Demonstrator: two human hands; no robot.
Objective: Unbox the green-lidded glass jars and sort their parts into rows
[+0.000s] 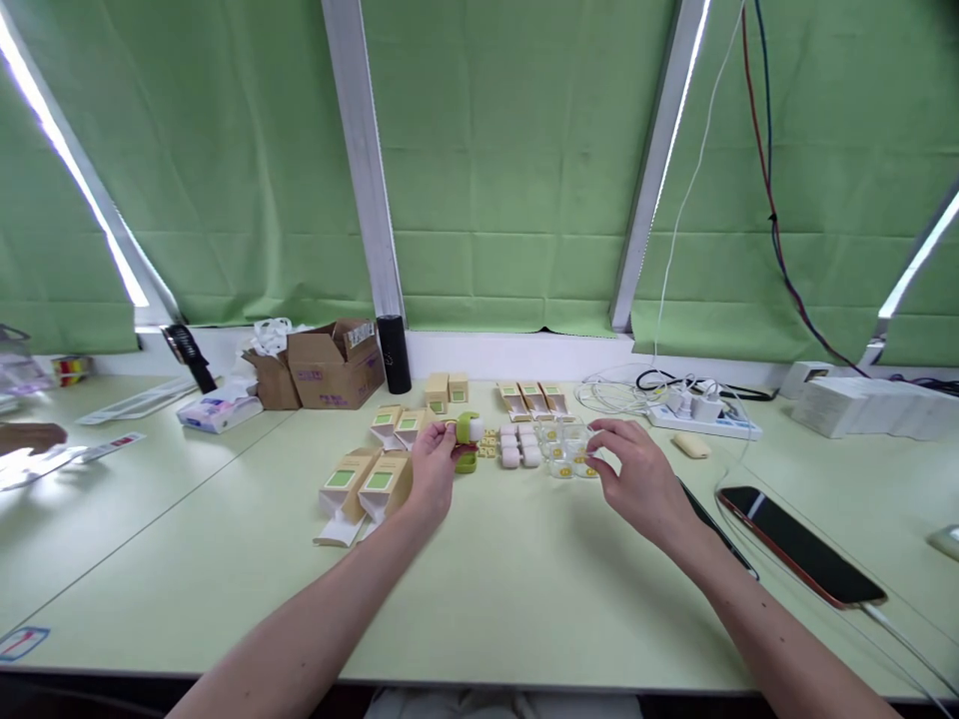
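My left hand point(435, 461) is closed on a small green-and-white piece point(469, 428), held up over the table with its white part facing right. Just below it is a green piece point(466, 463). My right hand point(633, 464) has its thumb and fingers curled at the edge of a clear plastic cup point(589, 467) with a yellow mark, at the right end of a group of such cups. Between the hands lie several pale pink blocks point(519, 445) in rows, beside small yellow square pieces point(486, 443).
Open beige cartons point(386, 479) stand left of my left hand; more cartons point(533, 399) lie behind. Farther back are a cardboard box point(337, 369) and a black cylinder point(394, 355). A power strip point(704, 421) and a phone point(801, 544) are right. Another person's hand point(31, 436) shows far left.
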